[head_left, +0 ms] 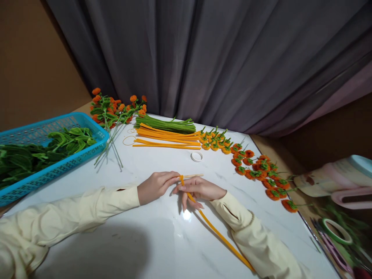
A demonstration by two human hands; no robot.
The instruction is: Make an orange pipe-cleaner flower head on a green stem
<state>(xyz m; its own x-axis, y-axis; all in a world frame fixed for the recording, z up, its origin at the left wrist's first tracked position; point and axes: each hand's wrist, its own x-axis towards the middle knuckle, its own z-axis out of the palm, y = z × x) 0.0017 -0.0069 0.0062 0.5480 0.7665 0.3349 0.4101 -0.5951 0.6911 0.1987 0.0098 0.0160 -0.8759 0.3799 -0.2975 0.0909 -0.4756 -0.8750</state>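
fingers: both sets pinched shut at the same spot. My left hand [155,186] clamps a thin pale stick [192,176] at its near end, and my right hand [200,189] pinches the orange pipe cleaner [216,231] right where it crosses that stick, with a couple of fingers hanging loose underneath.

wrap so far: looks like only the first turn or so is on the stick. Honestly it's too small to count loops.

tail: almost the whole orange pipe cleaner lies uncoiled, trailing from my right fingers across the white table [162,236] toward my right sleeve, so I'd say this piece is barely begun.

just beyond the hands: a small white tape roll [197,156], well apart from my fingers.

raw stock: a bunch of straight orange stems [167,138] with green stems [165,124] behind it. Plenty left.

done pile: small yellow pumpkins [213,141] with green tops beside the stems, then a curve of orange pumpkins [263,172] running down the right edge of the table. A good number are finished already.

assembled bit: a spray of orange blooms on green stalks [114,110] at the back left.

left side: a blue basket [55,170] holding green leaves [43,149].

off the table: green tape ring [337,231] and a pink container [343,182] to my right, blurry.

progress guess: many pieces made, this one just started, lots of stems to go.
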